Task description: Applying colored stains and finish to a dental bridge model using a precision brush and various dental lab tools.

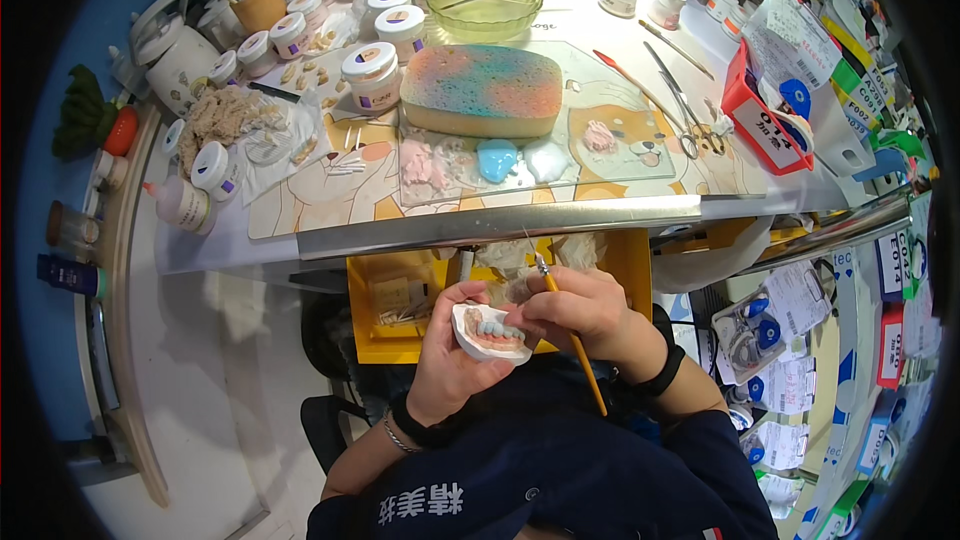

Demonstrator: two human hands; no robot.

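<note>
My left hand (440, 372) is closed around a white plaster dental cast (489, 334) with pale teeth and a pinkish gum area, held over my lap below the table edge. In my right hand (592, 312) is a slim brush (587, 370) with a yellow-orange handle, its thin tip pointing up and away from the cast. My right fingertips reach the cast's right side by the teeth; whether they pinch something small there I cannot tell. On the table beyond, a glass slab (620, 182) carries pink paste (425, 165), blue paste (496, 160) and white paste (546, 162).
A multicoloured sponge (482, 90) rests at the slab's back, before a green glass bowl (470, 18). Jars (370, 75) crowd the left. Scissors (680, 110) and a red box (765, 115) lie right. Beneath the metal table edge (500, 227) is a yellow drawer (370, 345).
</note>
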